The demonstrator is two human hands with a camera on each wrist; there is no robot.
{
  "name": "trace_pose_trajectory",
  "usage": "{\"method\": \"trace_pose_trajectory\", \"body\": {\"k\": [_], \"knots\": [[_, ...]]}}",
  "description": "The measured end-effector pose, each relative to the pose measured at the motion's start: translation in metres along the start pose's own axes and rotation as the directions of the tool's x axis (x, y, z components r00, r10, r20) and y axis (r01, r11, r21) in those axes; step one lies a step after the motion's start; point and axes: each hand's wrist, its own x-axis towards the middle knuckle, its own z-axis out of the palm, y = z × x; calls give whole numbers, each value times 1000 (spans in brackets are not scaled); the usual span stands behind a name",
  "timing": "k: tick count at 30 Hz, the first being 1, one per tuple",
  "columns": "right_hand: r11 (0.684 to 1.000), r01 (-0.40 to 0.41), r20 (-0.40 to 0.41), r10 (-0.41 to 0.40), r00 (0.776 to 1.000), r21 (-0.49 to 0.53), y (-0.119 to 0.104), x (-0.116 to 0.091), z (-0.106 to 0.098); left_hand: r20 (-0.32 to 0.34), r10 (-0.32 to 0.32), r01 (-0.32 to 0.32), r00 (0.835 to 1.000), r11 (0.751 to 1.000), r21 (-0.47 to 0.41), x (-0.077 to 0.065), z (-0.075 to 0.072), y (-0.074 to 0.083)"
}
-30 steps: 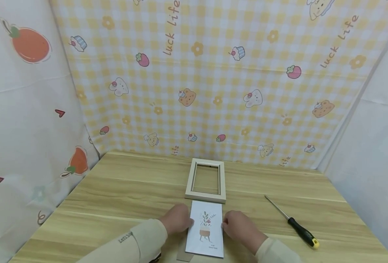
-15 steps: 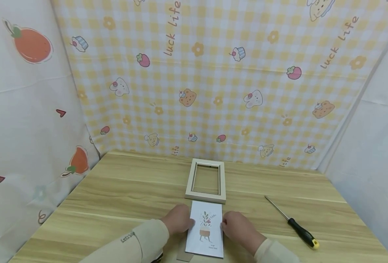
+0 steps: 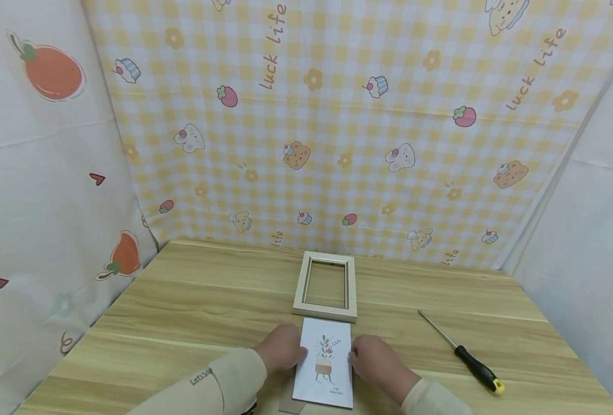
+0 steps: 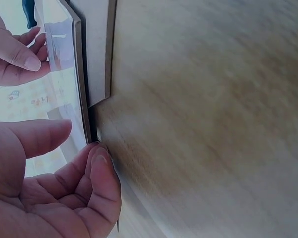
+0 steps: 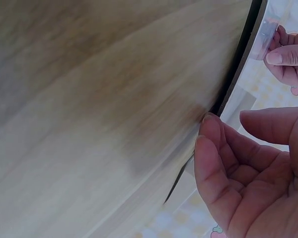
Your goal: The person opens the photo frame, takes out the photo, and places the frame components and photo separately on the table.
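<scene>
A white picture insert [image 3: 324, 366] printed with a potted plant lies in front of me. My left hand [image 3: 280, 347] holds its left edge and my right hand [image 3: 378, 358] its right edge. In the left wrist view, the left thumb is over the glossy, mirror-like face [image 4: 59, 44], with curled fingers [image 4: 102, 173] at the rim. The right wrist view has the right fingers [image 5: 208, 163] curled at the opposite rim, thumb above. A brown backing board [image 3: 292, 403] pokes out from under the insert, mostly covered.
Just behind the insert lies a cream picture frame [image 3: 350, 288] with an open middle. To the right rests a screwdriver [image 3: 474, 362] with a black and yellow handle, on the wood-grain table [image 3: 197, 294]. A checked cloth [image 3: 337, 127] hangs along the back.
Both hands and the insert stay practically still. Only the head view shifts very slightly.
</scene>
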Motion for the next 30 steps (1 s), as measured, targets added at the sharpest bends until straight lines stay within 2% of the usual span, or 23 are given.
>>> {"method": "trace_pose_trajectory", "body": {"k": [10,18,23,30], "knots": [[999,27,-32,-28,999,-22,-2,-2,-2,-1,8,-8,1000,1000,-20,0,0,0],[999,-45,3,45,999,20,-1,0,0,-16,14,-15,1000,1000,-27,-3,-2,1],[997,-59,-11,59,998,40,1,1,1,-24,23,-24,999,1000,-18,-2,-2,1],[995,-83,-19,84,996,50,0,3,0,-32,-9,8,999,1000,-30,-3,-3,6]]}}
